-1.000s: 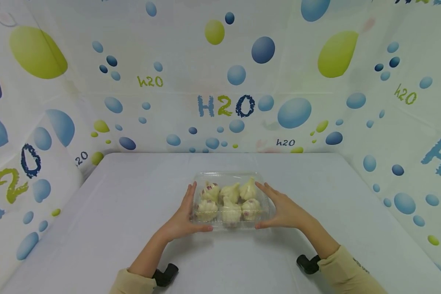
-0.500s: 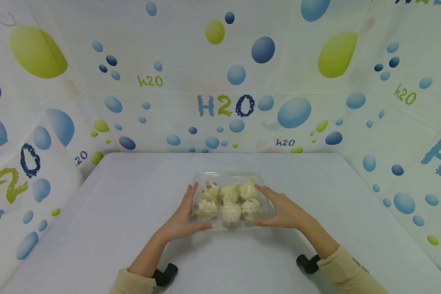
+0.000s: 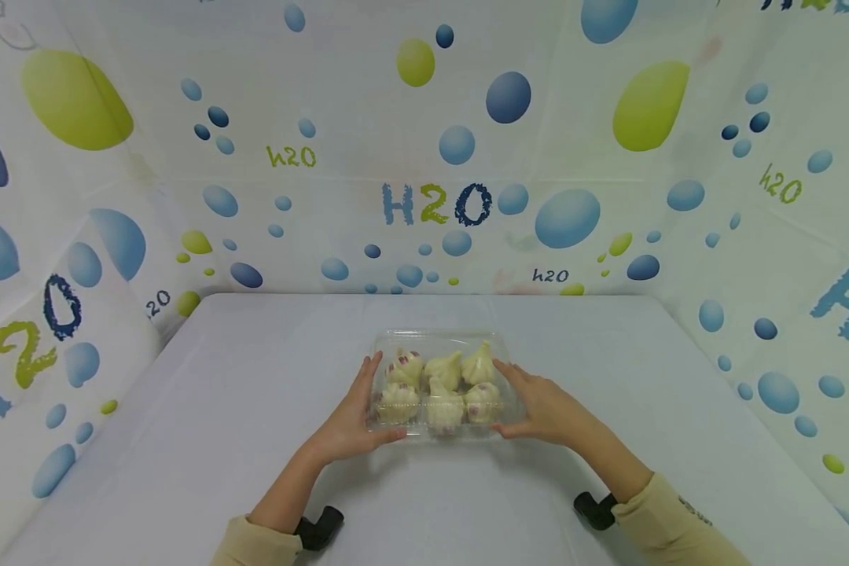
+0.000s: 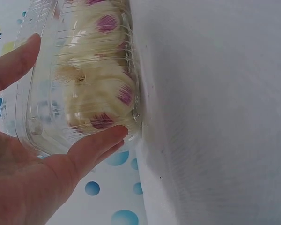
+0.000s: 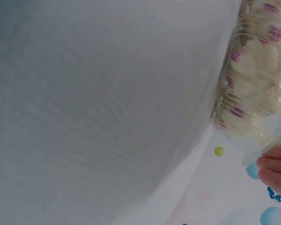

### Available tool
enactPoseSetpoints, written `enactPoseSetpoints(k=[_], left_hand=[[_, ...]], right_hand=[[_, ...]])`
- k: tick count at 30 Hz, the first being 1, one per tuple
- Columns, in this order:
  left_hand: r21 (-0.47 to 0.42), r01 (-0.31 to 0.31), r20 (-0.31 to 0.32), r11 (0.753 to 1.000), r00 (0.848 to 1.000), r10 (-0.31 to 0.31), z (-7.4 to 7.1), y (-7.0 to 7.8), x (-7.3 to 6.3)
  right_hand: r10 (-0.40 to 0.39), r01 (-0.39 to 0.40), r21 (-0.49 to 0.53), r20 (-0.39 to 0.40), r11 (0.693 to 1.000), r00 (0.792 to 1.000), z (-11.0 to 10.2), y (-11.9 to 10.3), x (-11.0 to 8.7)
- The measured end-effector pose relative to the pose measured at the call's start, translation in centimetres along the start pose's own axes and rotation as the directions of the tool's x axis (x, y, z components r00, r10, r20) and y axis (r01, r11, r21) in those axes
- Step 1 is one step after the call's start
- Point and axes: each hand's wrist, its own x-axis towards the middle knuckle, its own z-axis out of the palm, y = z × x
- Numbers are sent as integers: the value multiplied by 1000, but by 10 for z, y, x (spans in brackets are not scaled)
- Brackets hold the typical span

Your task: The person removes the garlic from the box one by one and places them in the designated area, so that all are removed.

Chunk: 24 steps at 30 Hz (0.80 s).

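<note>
Gripping the clear plastic box (image 3: 435,340) at its left end was the left hand (image 3: 350,420), at its right end the right hand (image 3: 546,405); six garlic bulbs (image 3: 445,406) sat inside the box, and white cloth (image 3: 255,377) lay beneath it.

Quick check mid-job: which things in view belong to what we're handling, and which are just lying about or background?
Part of the job:
clear plastic container, between the hands
garlic bulbs, inside it
left hand
right hand

Background or worn:
white table
bubble-print backdrop
black wrist devices
beige sleeves
</note>
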Motion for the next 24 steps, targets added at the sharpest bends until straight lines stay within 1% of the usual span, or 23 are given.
enactPoseSetpoints(k=[4, 7, 11, 15, 21, 24], left_hand=[[10, -8, -2, 1000, 1000, 8, 0, 0, 0], [16, -13, -4, 1000, 1000, 13, 0, 0, 0], [16, -8, -4, 1000, 1000, 8, 0, 0, 0], [16, -1, -3, 1000, 1000, 1, 0, 1, -1], [28, -5, -9, 1000, 1000, 5, -2, 1, -1], [22, -6, -10, 1000, 1000, 6, -3, 2, -1]], right_hand=[[-55, 55, -71, -12, 996, 998, 1, -1, 0], [-85, 83, -93, -15, 992, 996, 1, -1, -1], [-100, 98, -61, -25, 993, 995, -1, 0, -1], [-90, 90, -18, -38, 996, 995, -4, 1, -4], [-88, 94, 58, -92, 994, 992, -11, 0, -8], [-77, 87, 89, -106, 992, 991, -15, 1, -9]])
